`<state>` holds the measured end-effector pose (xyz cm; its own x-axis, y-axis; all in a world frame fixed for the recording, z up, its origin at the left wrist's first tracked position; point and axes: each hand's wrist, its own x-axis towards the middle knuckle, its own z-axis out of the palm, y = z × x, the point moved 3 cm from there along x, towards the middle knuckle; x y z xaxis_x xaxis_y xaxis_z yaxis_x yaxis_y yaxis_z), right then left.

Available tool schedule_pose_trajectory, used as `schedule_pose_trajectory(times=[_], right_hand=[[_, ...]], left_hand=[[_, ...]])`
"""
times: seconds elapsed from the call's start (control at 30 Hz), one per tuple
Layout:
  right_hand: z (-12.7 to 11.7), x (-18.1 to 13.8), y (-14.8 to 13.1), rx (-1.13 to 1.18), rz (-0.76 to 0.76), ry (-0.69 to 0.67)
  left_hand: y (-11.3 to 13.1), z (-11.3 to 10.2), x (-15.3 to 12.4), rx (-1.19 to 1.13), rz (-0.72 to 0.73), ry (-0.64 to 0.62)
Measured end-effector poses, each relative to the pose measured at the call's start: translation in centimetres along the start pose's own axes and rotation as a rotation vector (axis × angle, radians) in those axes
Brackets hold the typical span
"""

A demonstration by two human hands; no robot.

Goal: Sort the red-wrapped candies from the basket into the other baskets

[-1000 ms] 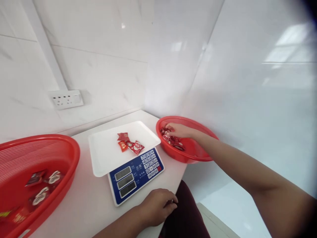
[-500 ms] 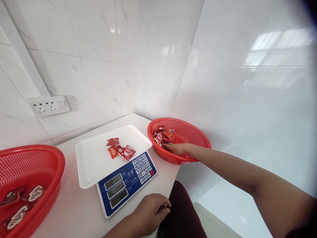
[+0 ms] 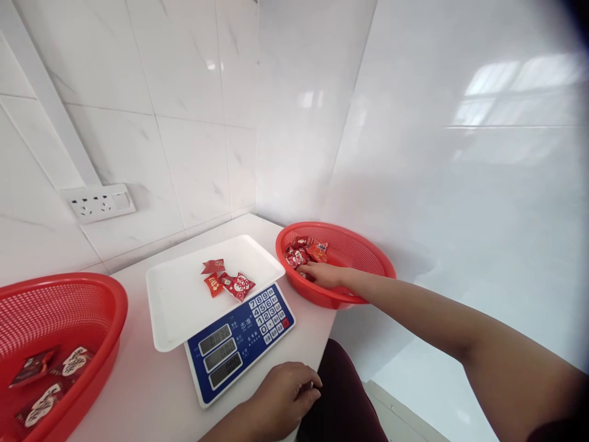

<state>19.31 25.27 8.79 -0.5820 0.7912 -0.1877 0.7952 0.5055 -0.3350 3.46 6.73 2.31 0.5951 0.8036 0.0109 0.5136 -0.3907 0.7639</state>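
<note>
My right hand (image 3: 324,274) reaches into the right red basket (image 3: 363,245), its fingers stretched out over small red candy packets (image 3: 298,256) and touching them. Some fingertips are hidden among the packets, and I see none lifted. Close to the table's front edge rests my left hand (image 3: 289,396), loosely curled with nothing visible in it. Between my hands and the wall stands a digital scale (image 3: 246,334) with a white tray (image 3: 172,307). On that tray lie a few candies, among them a larger red packet (image 3: 240,285) and a small orange-red one (image 3: 213,284).
A second red basket (image 3: 108,307) at the left holds several dark red packets (image 3: 43,405). The white table (image 3: 138,393) meets a tiled wall bearing a socket panel (image 3: 99,204). A glossy white panel rises on the right. My leg (image 3: 343,393) is below the table edge.
The view has shifted slightly, so everything sits a little further right and lower. My right hand stays in the basket, its fingers moved slightly over the packets. My left hand keeps its pose.
</note>
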Motion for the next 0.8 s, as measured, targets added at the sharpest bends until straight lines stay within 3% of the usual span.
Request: schedule_pose_trajectory(times=[0.2, 0.53, 0.67, 0.8], right_hand=[[-1.7, -0.1, -0.1, 0.124, 0.024, 0.067], [-5.3, -0.8, 0.2, 0.607, 0.092, 0.306], [-5.9, -0.1, -2.4, 0.75, 0.058, 0.376], [-5.2, 1.5, -7.2, 0.887, -0.02, 0.279]], left_hand=[[0.1, 0.0, -0.1, 0.006, -0.001, 0.0], [0.0, 0.0, 0.0, 0.022, -0.002, -0.009], [0.0, 0.0, -0.2, 0.041, -0.001, -0.024], [0.1, 0.0, -0.3, 0.051, 0.017, -0.044]])
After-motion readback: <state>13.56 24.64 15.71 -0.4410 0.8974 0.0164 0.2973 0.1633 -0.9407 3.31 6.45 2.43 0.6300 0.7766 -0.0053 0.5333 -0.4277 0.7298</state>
